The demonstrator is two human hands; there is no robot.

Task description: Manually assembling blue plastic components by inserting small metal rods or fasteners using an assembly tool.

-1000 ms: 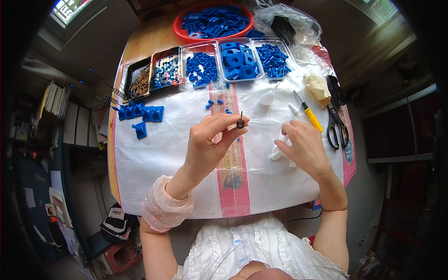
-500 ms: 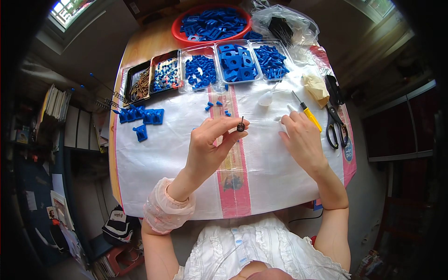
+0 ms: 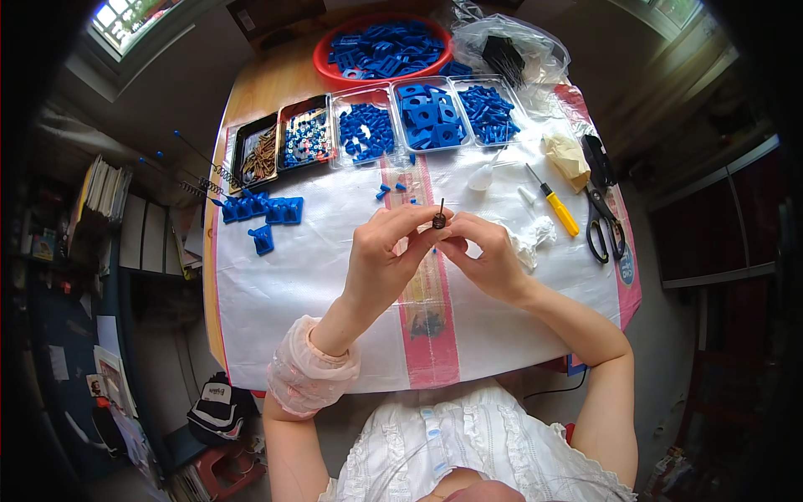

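Over the middle of the table my left hand (image 3: 386,243) pinches a small dark coil spring (image 3: 439,221) between thumb and fingertips. The spring is seen end-on, and a thin dark rod sticks up from it. From the right, my right hand (image 3: 489,258) meets it, thumb and fingers closed at the same spring. The fingertips partly hide their hold. Just beyond the hands lie a few small blue plastic pieces (image 3: 401,187). Crumpled white tissue (image 3: 535,239) lies beside my right hand.
Farther back stand a tray of brass-coloured screws (image 3: 260,156), a tray of small nuts (image 3: 306,140), clear boxes of blue parts (image 3: 365,132) and a red basin (image 3: 321,69). Blue blocks with springs (image 3: 264,209) sit left. A yellow screwdriver (image 3: 560,211) and scissors (image 3: 604,234) lie right.
My right hand has moved left from the white tissue to meet my left hand at the spring, leaving the tissue exposed. My left hand keeps its pinch. The view has shifted slightly.
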